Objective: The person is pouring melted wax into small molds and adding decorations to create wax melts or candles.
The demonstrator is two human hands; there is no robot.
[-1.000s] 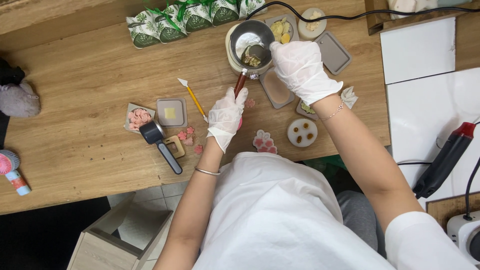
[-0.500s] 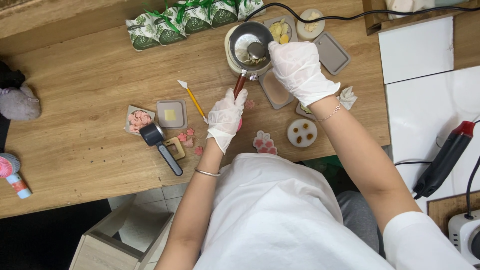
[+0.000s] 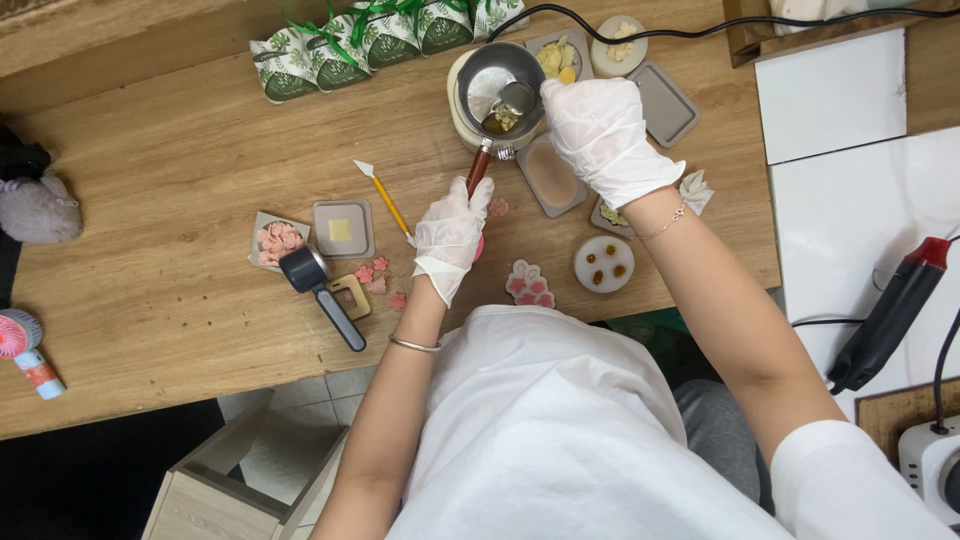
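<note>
Left hand (image 3: 452, 232) clenched on the pot handle (image 3: 478, 170), pointing toward the person; right hand (image 3: 600, 128) grasping spoon (image 3: 514, 100).

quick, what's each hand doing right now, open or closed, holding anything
Left hand: closed around the wooden handle of the small metal pot.
Right hand: closed on a metal spoon dipped in the pot.
</note>
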